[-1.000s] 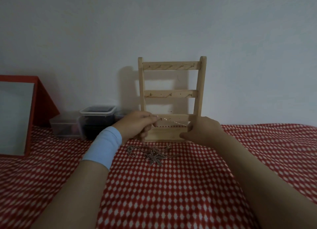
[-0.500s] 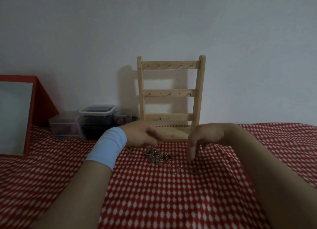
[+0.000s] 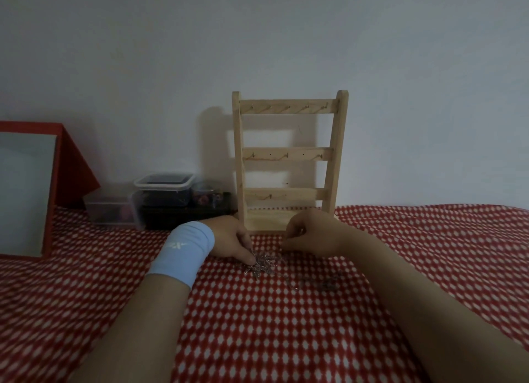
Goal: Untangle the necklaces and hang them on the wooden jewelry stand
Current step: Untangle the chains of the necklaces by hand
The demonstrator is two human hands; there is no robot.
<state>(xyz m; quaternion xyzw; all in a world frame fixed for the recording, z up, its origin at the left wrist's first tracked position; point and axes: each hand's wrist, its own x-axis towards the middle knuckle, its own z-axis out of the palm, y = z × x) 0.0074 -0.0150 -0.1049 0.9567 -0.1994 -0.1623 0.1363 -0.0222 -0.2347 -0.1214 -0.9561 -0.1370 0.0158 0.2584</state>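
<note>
The wooden jewelry stand (image 3: 289, 156) leans upright against the wall, and its three hook rails are bare. A silver tangle of necklaces (image 3: 264, 263) lies on the red checked cloth in front of the stand. My left hand (image 3: 233, 241), with a light blue wristband, pinches down on the tangle's left edge. My right hand (image 3: 312, 233) hovers just right of and above the tangle with its fingers curled in. Whether it grips a chain is too fine to see. One loose thin chain (image 3: 315, 282) lies apart on the cloth, below my right wrist.
Clear plastic boxes (image 3: 163, 199) with small items stand left of the stand against the wall. A red-framed mirror (image 3: 28, 193) leans at the far left. The red checked cloth (image 3: 257, 339) covers the whole surface.
A second ago both hands held a chain stretched in front of the stand's base. That chain now lies on the cloth, and both hands have dropped to the tangle.
</note>
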